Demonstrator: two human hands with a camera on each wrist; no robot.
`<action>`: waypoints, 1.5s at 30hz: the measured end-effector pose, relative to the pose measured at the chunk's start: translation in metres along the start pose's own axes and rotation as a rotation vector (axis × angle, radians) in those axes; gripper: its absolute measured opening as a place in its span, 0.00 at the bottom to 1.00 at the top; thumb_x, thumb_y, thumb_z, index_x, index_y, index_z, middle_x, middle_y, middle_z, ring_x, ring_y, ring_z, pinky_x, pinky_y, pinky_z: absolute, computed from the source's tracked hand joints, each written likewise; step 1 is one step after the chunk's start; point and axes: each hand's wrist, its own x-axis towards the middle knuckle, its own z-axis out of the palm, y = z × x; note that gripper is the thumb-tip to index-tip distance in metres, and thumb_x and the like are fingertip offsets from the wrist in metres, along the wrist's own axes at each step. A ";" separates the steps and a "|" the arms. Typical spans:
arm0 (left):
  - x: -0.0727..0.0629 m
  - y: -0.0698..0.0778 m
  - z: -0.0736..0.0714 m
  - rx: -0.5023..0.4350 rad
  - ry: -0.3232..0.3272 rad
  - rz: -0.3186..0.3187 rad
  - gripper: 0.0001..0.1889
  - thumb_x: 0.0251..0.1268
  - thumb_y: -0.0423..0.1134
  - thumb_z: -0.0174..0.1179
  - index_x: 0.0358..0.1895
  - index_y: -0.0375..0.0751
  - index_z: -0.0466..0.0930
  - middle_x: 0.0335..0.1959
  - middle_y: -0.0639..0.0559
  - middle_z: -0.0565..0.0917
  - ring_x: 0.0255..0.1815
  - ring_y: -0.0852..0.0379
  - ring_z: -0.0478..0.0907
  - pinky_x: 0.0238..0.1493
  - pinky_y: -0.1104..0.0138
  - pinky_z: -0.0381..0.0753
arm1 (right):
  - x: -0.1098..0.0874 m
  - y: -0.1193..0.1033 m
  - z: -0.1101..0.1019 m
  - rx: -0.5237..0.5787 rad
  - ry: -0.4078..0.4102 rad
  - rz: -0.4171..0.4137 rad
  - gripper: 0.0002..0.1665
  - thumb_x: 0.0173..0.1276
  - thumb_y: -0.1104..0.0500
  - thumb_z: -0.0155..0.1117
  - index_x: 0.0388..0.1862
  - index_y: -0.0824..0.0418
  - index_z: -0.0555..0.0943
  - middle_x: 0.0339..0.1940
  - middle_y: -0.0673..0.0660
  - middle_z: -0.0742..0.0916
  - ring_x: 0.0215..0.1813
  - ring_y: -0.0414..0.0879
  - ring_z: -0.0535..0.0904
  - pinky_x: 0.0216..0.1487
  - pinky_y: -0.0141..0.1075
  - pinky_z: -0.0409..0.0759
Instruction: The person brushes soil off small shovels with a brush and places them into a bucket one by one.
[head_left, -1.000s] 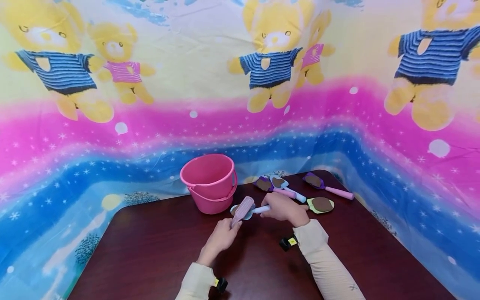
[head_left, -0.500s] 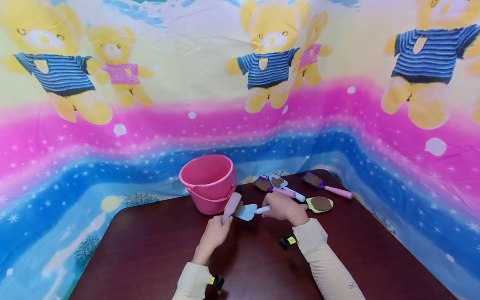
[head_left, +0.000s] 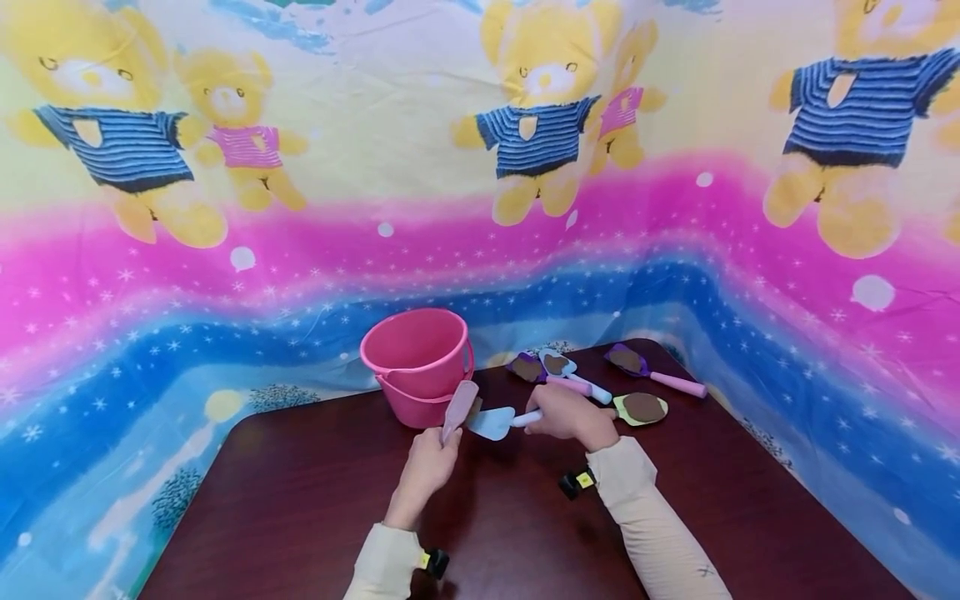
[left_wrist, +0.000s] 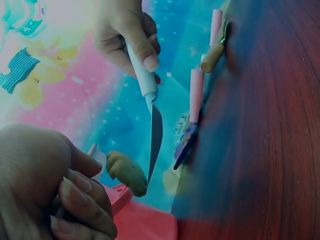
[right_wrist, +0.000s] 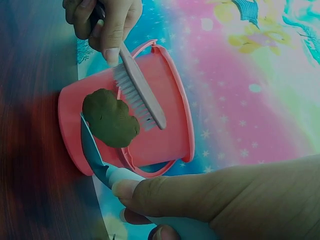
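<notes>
L hand (head_left: 429, 462) grips brush (head_left: 461, 404), R hand (head_left: 568, 415) blue trowel (head_left: 492, 424), clay lump (right_wrist: 111, 118) prob. half-off (4 other trowels (head_left: 678, 385) uncleared).

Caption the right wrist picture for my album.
Brush in the left hand, blue shovel in the right hand, a brownish lump between, pink bucket behind.

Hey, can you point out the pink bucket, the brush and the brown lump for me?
Pink bucket (head_left: 423, 383): head view, on its outer wall.
Brush (right_wrist: 143, 91): right wrist view, on the back of its head.
Brown lump (right_wrist: 111, 119): right wrist view, middle of its surface.
</notes>
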 end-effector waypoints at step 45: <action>-0.002 -0.008 0.018 -0.029 -0.220 0.093 0.14 0.76 0.43 0.55 0.32 0.38 0.77 0.16 0.55 0.69 0.15 0.61 0.65 0.17 0.69 0.65 | -0.004 0.001 -0.006 -0.008 0.016 -0.013 0.05 0.61 0.55 0.77 0.28 0.52 0.89 0.19 0.45 0.83 0.25 0.42 0.74 0.33 0.37 0.76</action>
